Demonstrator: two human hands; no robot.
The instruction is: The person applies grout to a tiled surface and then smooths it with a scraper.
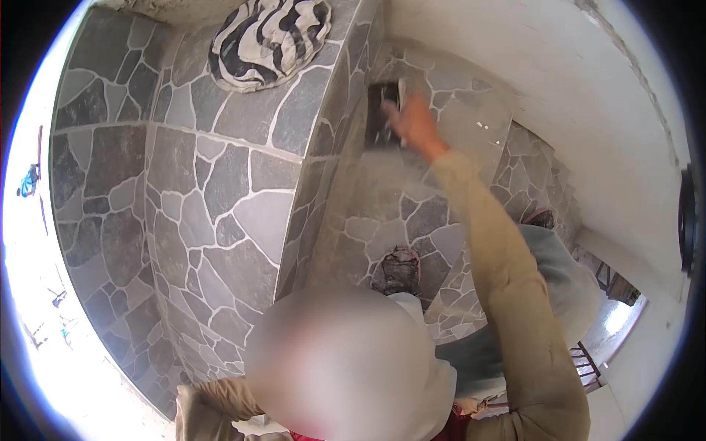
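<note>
Fingers of the right hand seem curled round the black tool under them, which could bump the stone wall just left of them if pushed that way too hard.

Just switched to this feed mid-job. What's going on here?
A person's right hand is at a dark, flat rectangular tool, apparently gripping it, though blur hides the exact hold. The tool is over the stone-patterned floor, beside a low wall, and the pattern near it looks partly covered by a grey film. The left hand is out of view; only the left sleeve shows. A black-and-white bundle rests on the stone-patterned ledge.
</note>
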